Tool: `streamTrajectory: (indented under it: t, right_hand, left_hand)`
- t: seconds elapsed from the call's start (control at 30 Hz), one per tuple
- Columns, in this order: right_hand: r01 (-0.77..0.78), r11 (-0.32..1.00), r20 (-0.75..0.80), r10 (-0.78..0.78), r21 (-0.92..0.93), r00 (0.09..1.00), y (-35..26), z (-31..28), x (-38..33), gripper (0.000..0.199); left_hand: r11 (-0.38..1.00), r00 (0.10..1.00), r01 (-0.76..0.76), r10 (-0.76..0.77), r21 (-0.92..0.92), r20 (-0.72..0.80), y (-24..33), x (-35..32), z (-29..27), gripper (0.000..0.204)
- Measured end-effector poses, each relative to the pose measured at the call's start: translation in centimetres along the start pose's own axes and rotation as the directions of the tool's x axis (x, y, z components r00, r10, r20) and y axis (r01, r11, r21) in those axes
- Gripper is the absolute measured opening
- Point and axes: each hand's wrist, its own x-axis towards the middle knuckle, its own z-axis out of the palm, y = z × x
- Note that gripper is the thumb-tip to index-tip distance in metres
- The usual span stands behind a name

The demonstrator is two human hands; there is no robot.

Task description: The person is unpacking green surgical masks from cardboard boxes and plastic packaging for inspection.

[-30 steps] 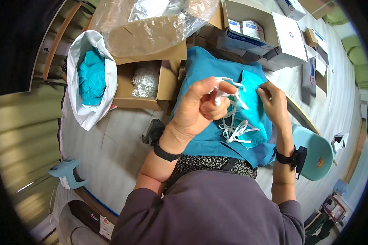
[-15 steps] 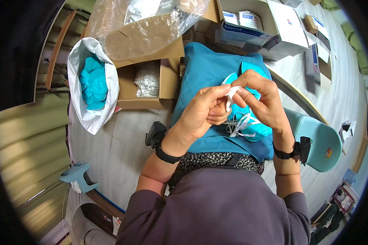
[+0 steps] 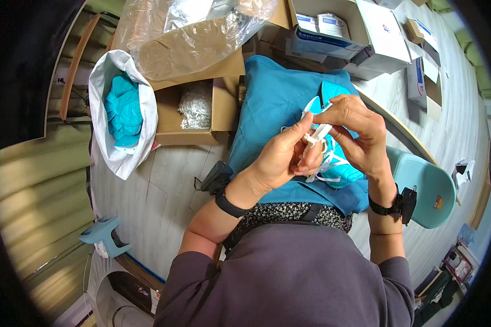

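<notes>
My left hand is closed around a white strap with a small white plastic piece at its upper end, held between thumb and fingers. My right hand pinches at the same strap, its fingertips meeting the left thumb. Beneath both hands lie turquoise folded face masks with white straps, partly hidden by the hands. They rest on a blue cloth-covered cushion on my lap.
At the left, a white bag holds many turquoise masks. Beside it, a cardboard box contains small white pieces. A plastic-covered carton, an open white box and a light-blue stool stand around.
My left hand has turned more open-sided, showing the white plastic piece and strap. My right hand has shifted slightly right and lower, its fingers still pinched.
</notes>
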Motion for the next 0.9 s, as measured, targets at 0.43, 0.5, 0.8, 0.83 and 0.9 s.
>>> streamTrajectory:
  t: [0.43, 0.5, 0.8, 0.83, 0.9]
  right_hand:
    - [0.087, 0.948, -0.037, -0.103, -0.305, 0.994, -0.7, -0.3, 0.0, 0.027]
    - [0.053, 0.938, -0.035, -0.069, -0.343, 0.997, -0.8, -0.4, -0.3, 0.024]
    - [-0.299, 0.954, -0.395, 0.263, -0.032, 0.88, 2.1, -2.4, -3.0, 0.014]
    - [-0.312, 0.95, -0.404, 0.278, -0.019, 0.871, 2.5, -2.7, -3.6, 0.013]
    - [-0.342, 0.934, -0.382, 0.356, 0.108, 0.853, 2.4, -2.1, -5.5, 0.01]
  left_hand:
    - [0.97, 0.997, -0.025, 0.041, 0.241, -0.062, 1.2, 0.1, 1.4, 0.037]
    - [0.967, 0.987, -0.14, 0.155, 0.214, -0.053, 1.0, -0.1, 1.7, 0.036]
    - [0.943, 0.987, -0.051, 0.097, 0.33, -0.125, -1.8, -1.7, 1.2, 0.032]
    - [0.944, 0.984, 0.001, 0.057, 0.331, -0.167, -2.4, -2.4, 1.0, 0.032]
    - [0.955, 0.981, 0.024, 0.034, 0.295, -0.189, -3.0, -3.2, 1.2, 0.032]
